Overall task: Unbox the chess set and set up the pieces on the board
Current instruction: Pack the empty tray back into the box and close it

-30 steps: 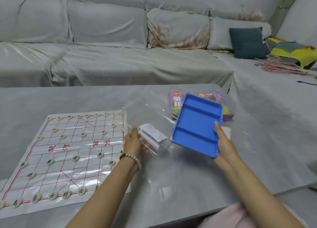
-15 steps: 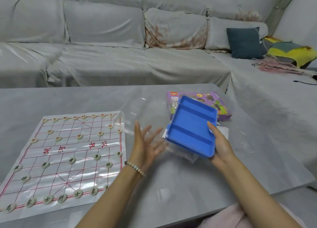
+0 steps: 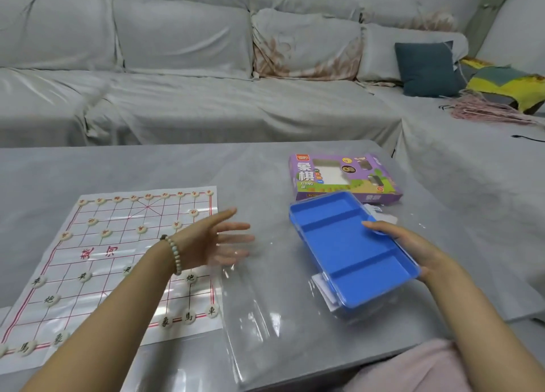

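At lower left the thin, floppy board [image 3: 124, 214] lies flat on the desk [image 3: 259, 170], its small, light pieces [image 3: 211, 311] likely to skid if it is tugged. The left hand [image 3: 212, 239] hovers mid-frame, fingers spread and empty. At right the right hand [image 3: 413, 250] clasps the stiff, light-looking blue tray [image 3: 351, 250] by its rim.

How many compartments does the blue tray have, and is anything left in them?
3 in the blue tray: the far one, the middle one, its right end under the right hand's thumb, and the near one. All look bare.
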`<state>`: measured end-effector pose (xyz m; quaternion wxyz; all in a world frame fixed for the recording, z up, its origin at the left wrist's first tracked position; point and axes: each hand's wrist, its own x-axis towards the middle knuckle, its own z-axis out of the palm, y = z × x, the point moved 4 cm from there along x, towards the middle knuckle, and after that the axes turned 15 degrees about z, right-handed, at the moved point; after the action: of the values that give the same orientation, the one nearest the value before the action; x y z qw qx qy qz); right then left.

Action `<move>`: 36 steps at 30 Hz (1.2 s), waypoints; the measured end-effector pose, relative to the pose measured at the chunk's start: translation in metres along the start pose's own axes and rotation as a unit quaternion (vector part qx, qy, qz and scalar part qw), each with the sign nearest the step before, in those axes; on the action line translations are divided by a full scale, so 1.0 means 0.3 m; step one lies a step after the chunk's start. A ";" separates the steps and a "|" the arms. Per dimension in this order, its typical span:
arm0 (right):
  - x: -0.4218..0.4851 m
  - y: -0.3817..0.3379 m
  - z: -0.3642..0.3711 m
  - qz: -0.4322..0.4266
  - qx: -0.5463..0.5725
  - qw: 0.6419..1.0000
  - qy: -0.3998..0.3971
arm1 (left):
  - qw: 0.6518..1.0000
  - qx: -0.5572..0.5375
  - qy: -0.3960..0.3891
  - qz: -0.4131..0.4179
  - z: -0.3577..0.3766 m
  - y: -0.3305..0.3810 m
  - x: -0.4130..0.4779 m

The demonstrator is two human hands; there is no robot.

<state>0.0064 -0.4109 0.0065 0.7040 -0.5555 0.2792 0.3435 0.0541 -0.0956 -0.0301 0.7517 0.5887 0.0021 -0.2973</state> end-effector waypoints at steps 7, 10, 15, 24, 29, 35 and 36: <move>0.032 0.015 0.027 0.011 -0.018 1.000 0.000 | 0.935 0.305 -0.176 -0.049 0.105 -0.016 -0.002; 0.044 0.012 0.029 -0.023 0.008 1.000 0.008 | 0.948 0.275 -0.163 -0.007 0.125 -0.042 0.006; 0.021 -0.039 -0.009 -0.153 0.092 0.984 0.007 | 0.979 0.185 -0.067 0.055 0.087 -0.091 0.000; 0.062 0.002 0.074 -0.263 0.052 0.950 0.157 | 0.979 -0.050 0.126 0.149 0.166 -0.197 -0.013; 0.099 0.040 0.162 -0.301 -0.034 0.934 0.190 | 0.970 0.031 0.143 0.193 0.235 -0.214 -0.029; 0.121 0.048 0.165 -0.346 -0.249 0.838 0.340 | 0.961 0.073 0.136 0.228 0.258 -0.210 -0.049; 0.124 0.046 0.158 -0.346 -0.256 0.830 0.356 | 0.961 0.057 0.142 0.229 0.254 -0.211 -0.052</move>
<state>0.0185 -0.3563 -0.0196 0.4616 -0.8596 0.2019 -0.0852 -0.0135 -0.1644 -0.0572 0.7569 0.6515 -0.0424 -0.0304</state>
